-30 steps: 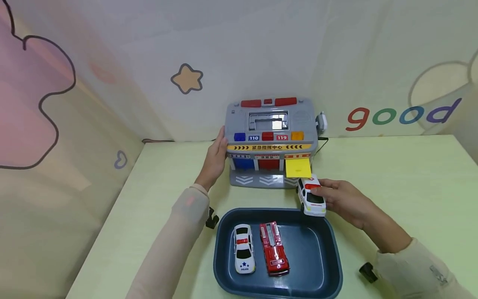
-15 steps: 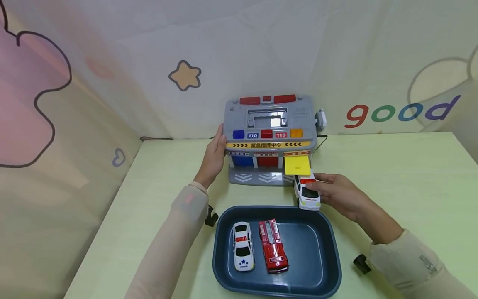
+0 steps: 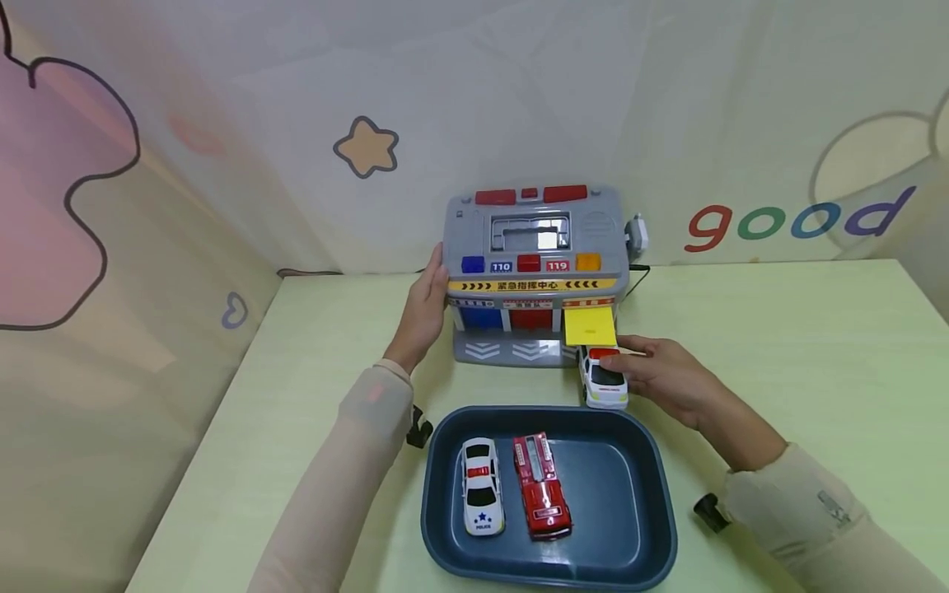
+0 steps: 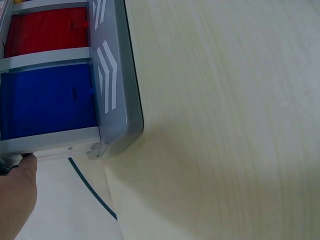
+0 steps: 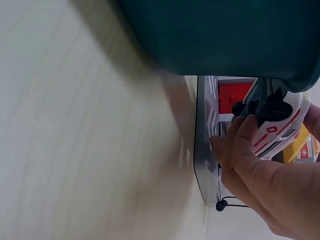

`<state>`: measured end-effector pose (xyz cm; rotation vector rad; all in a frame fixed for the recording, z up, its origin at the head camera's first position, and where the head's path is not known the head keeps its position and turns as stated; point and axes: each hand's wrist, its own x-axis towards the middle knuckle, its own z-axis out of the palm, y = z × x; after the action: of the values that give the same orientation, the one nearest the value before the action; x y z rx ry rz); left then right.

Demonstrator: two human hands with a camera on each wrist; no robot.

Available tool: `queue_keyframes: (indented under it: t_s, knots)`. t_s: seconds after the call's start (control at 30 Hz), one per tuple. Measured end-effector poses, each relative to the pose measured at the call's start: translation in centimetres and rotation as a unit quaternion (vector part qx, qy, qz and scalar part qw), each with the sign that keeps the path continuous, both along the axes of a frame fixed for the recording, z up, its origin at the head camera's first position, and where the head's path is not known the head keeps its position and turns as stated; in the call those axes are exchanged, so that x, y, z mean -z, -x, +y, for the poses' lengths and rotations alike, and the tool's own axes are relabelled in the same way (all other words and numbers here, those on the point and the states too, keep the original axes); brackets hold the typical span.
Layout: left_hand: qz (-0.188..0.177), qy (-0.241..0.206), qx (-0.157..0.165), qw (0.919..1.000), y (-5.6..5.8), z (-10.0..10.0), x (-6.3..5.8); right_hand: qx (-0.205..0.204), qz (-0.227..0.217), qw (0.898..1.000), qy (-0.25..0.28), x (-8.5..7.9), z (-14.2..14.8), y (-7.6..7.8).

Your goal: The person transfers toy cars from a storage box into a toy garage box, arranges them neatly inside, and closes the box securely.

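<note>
My right hand (image 3: 663, 379) grips a white toy ambulance (image 3: 604, 383) by its side, thumb on its roof. Its front end lies under the raised yellow door (image 3: 590, 327) of a grey toy rescue station (image 3: 535, 231). In the right wrist view the ambulance (image 5: 280, 125) is tilted, its black wheels showing, with fingers (image 5: 245, 142) along its side. My left hand (image 3: 423, 317) rests against the station's left side, its fingers partly hidden behind it. In the left wrist view the blue door (image 4: 50, 100) and red door (image 4: 47, 31) are down.
A dark blue tray (image 3: 623, 568) stands in front of the station, holding a white police car (image 3: 483, 487) and a red fire truck (image 3: 543, 487). The station sits near the table's back edge by the wall. A cable (image 3: 638, 282) shows at its right.
My right hand has moved the ambulance forward and slightly left, from over the tray's rim to under the yellow door. The left hand stays against the station.
</note>
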<state>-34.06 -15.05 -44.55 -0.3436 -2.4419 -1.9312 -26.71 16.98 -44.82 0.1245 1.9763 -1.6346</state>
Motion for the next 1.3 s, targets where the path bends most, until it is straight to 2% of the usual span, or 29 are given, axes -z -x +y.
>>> queue_keyframes:
  t_s: [0.1,0.33,0.47,0.8,0.9,1.13,1.3]
  knots:
    - [-0.010,0.001,-0.001,1.0000,-0.2,0.0,-0.4,-0.002,0.002,1.000,-0.002,0.1,-0.2,0.1]
    - [-0.022,0.000,0.001,0.9998,-1.8,0.3,-2.5,-0.003,0.007,1.000,-0.003,0.2,-0.6,0.5]
    - [-0.019,-0.004,0.003,0.9998,-1.9,0.3,-2.8,-0.003,0.011,1.000,-0.003,0.2,-0.8,0.7]
    - [-0.011,-0.002,0.007,0.9999,-1.5,0.5,-3.3,0.005,0.022,1.000,-0.004,-0.1,-0.9,1.1]
    - [-0.014,-0.006,0.007,0.9999,-1.4,0.5,-3.1,0.005,0.022,1.000,-0.001,0.0,-0.9,1.1]
    - [-0.014,-0.015,0.004,0.9998,0.0,0.1,-0.7,0.005,0.025,1.000,0.004,0.1,-0.8,1.3]
    - [-0.004,-0.015,0.002,0.9999,0.2,-0.1,0.1,0.009,0.020,1.000,0.006,0.3,-0.8,1.4]
